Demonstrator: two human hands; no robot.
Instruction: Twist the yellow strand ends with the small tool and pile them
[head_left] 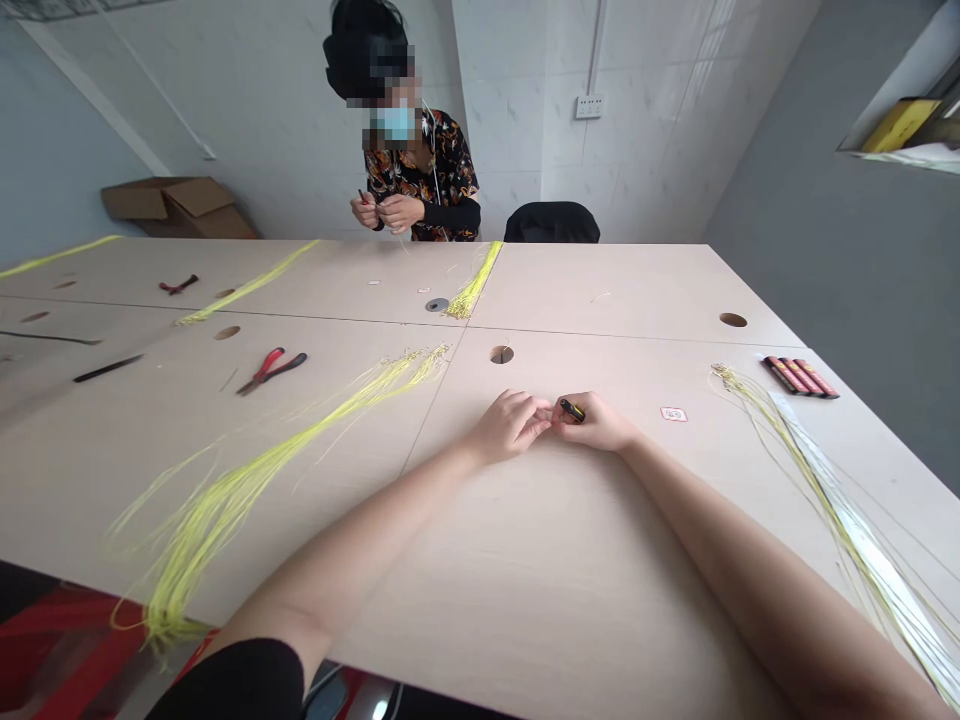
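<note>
My left hand (513,424) is closed in a pinch over the middle of the table. Whatever lies between its fingertips is too small to make out. Its fingertips meet those of my right hand (592,422), which is wrapped round a short black pen-like stick (573,410) with yellow marking. One end of the stick points up from the fist. Left of my hands lies a long bundle of yellow cords (300,445), with small metal-looking ends toward the table's middle. Another bundle of pale yellow cords (784,430) lies right of my right hand.
Red-and-black pliers (271,372) lie at left on the table (480,580). Several dark red sticks (799,377) sit at right near a small label (673,414). A masked person (420,170) works opposite, near more yellow cords (474,285). Cable holes (502,354) pierce the tabletop.
</note>
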